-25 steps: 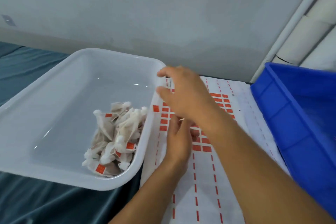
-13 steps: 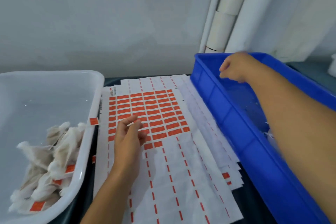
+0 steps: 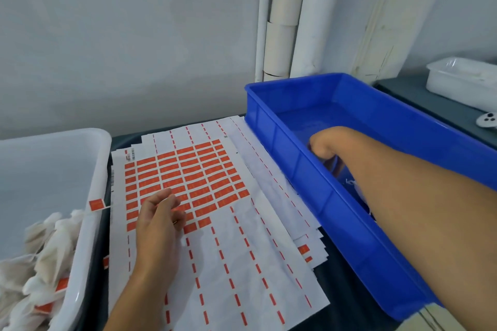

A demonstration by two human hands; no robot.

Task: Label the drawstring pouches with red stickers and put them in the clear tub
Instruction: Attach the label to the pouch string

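Far left, clear tub (image 3: 91, 158) holding labelled drawstring pouches (image 3: 45, 244) heaped at its near right corner, one loose red sticker (image 3: 96, 204) stuck on the rim. Just right of it, left hand (image 3: 158, 220) resting on the sticker sheets (image 3: 215, 236) as half a second ago, fingers loosely curled, thumb and forefinger close as if pinching a sticker, though too small to tell. Further right, right hand (image 3: 326, 146) now dipped down inside the blue bin (image 3: 336, 196), no longer at its far rim; fingers hidden behind the near wall, grip impossible to judge. Likely fetching the next unlabelled pouch. Underneath, dark cloth-covered table (image 3: 347, 301); behind, pale wall with white pipes (image 3: 282, 16); far right, another white tub (image 3: 462, 83).
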